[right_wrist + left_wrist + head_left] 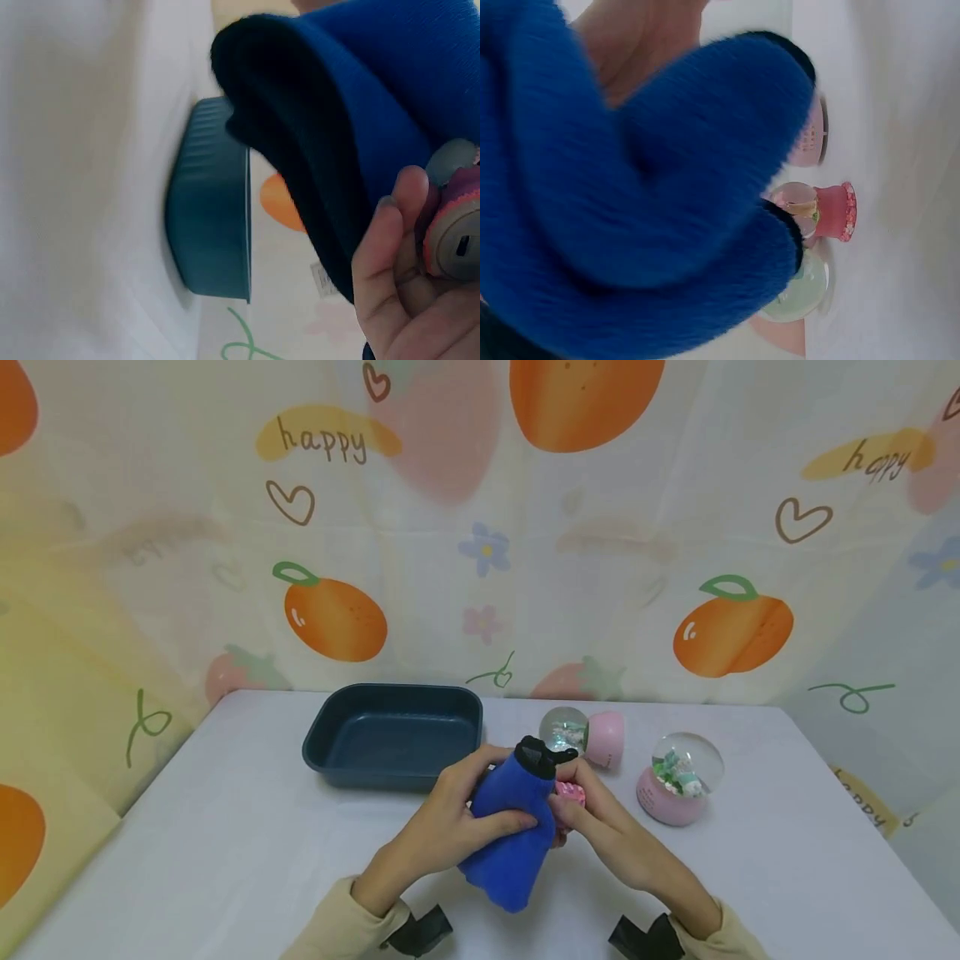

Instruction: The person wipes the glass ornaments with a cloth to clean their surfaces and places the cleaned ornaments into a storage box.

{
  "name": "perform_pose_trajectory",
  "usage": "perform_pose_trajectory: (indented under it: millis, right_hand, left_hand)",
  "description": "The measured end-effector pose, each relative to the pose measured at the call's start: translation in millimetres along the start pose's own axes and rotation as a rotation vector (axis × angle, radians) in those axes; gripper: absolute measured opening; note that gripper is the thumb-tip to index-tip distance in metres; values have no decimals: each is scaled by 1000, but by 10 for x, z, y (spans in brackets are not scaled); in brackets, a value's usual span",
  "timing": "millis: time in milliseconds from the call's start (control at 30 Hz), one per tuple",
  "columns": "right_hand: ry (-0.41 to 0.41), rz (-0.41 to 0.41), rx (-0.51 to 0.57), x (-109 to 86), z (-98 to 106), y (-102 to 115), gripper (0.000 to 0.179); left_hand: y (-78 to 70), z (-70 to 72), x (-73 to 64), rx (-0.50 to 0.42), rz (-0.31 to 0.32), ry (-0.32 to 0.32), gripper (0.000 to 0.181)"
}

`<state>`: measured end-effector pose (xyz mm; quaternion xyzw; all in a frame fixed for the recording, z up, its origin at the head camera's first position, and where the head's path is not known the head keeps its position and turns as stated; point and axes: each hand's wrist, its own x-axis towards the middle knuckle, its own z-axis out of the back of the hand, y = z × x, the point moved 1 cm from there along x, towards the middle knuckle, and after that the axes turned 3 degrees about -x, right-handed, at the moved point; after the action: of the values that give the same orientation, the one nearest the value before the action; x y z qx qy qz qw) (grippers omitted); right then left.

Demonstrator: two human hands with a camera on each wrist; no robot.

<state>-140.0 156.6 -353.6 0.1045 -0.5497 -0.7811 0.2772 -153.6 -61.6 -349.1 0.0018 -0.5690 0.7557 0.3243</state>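
My left hand (pixel 450 810) grips a folded blue cloth (pixel 510 831) with plush faces and a black edge. Thumb on its near face, it bunches the top. Beside it, my right hand (pixel 600 827) holds a small pink snow globe (pixel 572 792) against the cloth. In the right wrist view the globe's round grey base (pixel 459 247), with a dark slot and a pink frilled rim, faces the camera; its dome is mostly hidden. A globe with a flowered rim (pixel 840 214) appears in the left wrist view; I cannot tell whether it is the held one.
A dark teal rectangular tray (pixel 318 760) stands behind my left hand. Past my right hand, one snow globe (pixel 603 739) lies on its side and another (pixel 671 802) stands tilted or upright on its pink base. All are on a white-covered table (pixel 225 827) before a fruit-print curtain.
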Motion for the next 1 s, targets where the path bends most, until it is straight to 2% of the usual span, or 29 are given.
perform_pose_trajectory:
  millis: [133, 267, 400, 500, 600, 700, 833, 933, 1000]
  right_hand:
    - [49, -7, -1, -18, -8, 10, 24]
    - [73, 15, -1, -21, -17, 21, 24]
    - [65, 51, 11, -18, -16, 23, 24]
    - [40, 83, 44, -18, -18, 17, 26]
    - [14, 75, 85, -17, -28, 11, 32]
    - [-21, 70, 88, -12, -36, -5, 33]
    - [-94, 101, 15, -8, -20, -27, 25]
    - [-112, 108, -8, -13, -3, -33, 24]
    - [-97, 94, 4, -14, 4, -27, 26]
  left_hand:
    - [-9, 3, -7, 39, -85, -75, 30]
    - [-10, 32, -2, 84, -129, -145, 20]
    - [-16, 80, 2, 118, -176, -231, 21]
    - [-19, 103, -1, 98, -157, -255, 25]
    - [-18, 99, -9, 47, -100, -210, 30]
    - [-16, 56, -9, 23, -66, -121, 42]
    - [-2, -14, 0, -12, -14, 1, 60]
    - [15, -32, -1, -24, 29, 30, 61]
    - [25, -27, -6, -16, 27, 20, 54]
